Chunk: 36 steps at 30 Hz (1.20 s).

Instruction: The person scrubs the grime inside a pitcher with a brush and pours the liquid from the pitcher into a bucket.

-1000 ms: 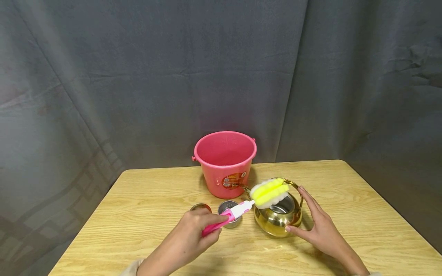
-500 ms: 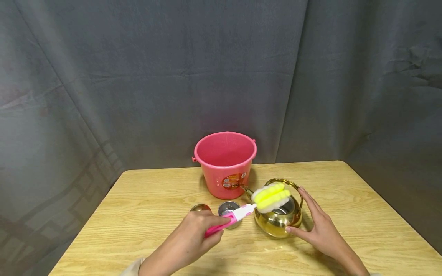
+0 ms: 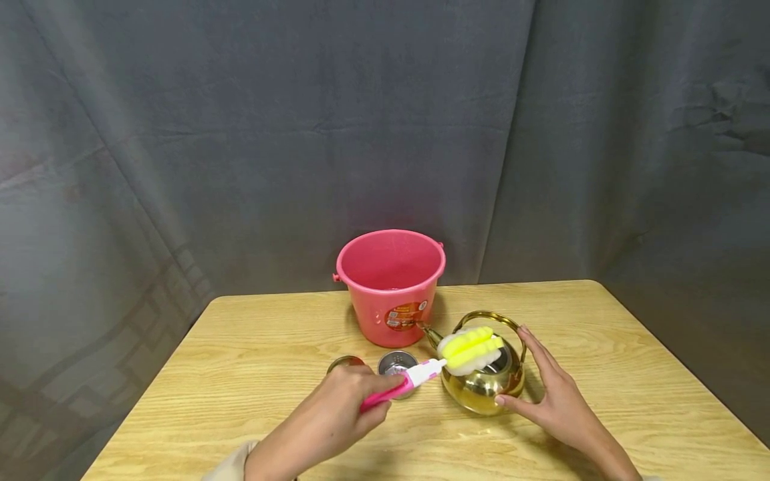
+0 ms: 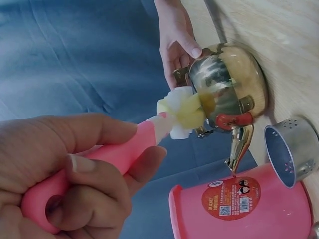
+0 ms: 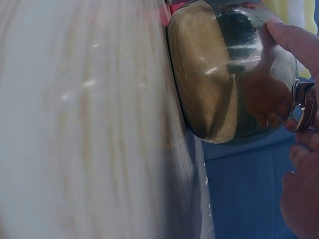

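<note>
My left hand [image 3: 337, 411] grips the pink handle of a sponge brush [image 3: 472, 353]. Its yellow and white head hovers over the open top of a gold kettle [image 3: 481, 394], overlapping the opening in the head view. In the left wrist view, fingers curl round the brush handle [image 4: 132, 142], thumb along it. My right hand [image 3: 559, 404] holds the kettle's right side, thumb on the body and fingers at the handle's base. The right wrist view shows the thumb on the shiny kettle body [image 5: 214, 74]. The kettle stands upright, spout toward the bucket.
A pink bucket [image 3: 375, 314] with a round label stands behind, close to the kettle's spout. A perforated steel strainer cup [image 3: 394, 361] sits left of the kettle. Partly hidden by my left hand is a small gold round thing [image 3: 345, 361]. Grey cloth [image 3: 271, 167] hangs behind the table.
The brush has lowered slightly toward the kettle's opening, my left hand moving a little with it. My right hand and the kettle have hardly moved.
</note>
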Each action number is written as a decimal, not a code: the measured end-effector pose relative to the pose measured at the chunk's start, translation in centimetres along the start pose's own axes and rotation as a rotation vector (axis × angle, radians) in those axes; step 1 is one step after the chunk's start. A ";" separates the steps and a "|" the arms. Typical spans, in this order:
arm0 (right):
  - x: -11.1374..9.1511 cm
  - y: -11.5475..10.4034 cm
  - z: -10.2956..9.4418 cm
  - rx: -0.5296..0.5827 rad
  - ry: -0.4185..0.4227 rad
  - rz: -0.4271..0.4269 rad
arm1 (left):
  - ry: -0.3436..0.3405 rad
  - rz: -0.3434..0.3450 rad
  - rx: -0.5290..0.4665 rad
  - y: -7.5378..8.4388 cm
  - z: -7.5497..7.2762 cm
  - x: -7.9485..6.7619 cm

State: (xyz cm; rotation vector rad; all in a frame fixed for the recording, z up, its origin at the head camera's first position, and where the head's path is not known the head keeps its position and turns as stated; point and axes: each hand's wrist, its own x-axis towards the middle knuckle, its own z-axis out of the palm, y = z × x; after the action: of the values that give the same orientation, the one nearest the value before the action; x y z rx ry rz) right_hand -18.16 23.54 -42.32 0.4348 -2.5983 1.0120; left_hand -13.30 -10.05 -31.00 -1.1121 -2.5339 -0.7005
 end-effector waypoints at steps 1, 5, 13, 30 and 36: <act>0.0 0.0 0.0 0.001 0.000 0.000 | -0.009 -0.003 0.000 0.0 -0.1 0.1; 0.0 0.1 0.0 -0.003 -0.001 0.001 | -0.045 -0.014 0.005 0.1 -0.3 0.4; 0.0 0.0 0.0 -0.005 -0.002 0.000 | -0.113 -0.051 0.052 0.4 -0.9 0.8; -0.1 -0.2 0.0 0.004 0.002 -0.005 | -0.246 -0.025 0.214 0.0 -2.7 2.7; -0.1 0.0 0.1 0.001 -0.001 0.007 | -0.290 -0.019 0.180 0.0 -3.5 3.8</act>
State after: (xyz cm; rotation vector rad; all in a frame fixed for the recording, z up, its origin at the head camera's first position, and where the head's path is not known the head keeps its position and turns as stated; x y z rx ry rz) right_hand -18.12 23.54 -42.40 0.4262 -2.6021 1.0162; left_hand -15.58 -9.56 -26.40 -1.2015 -2.7828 -0.3247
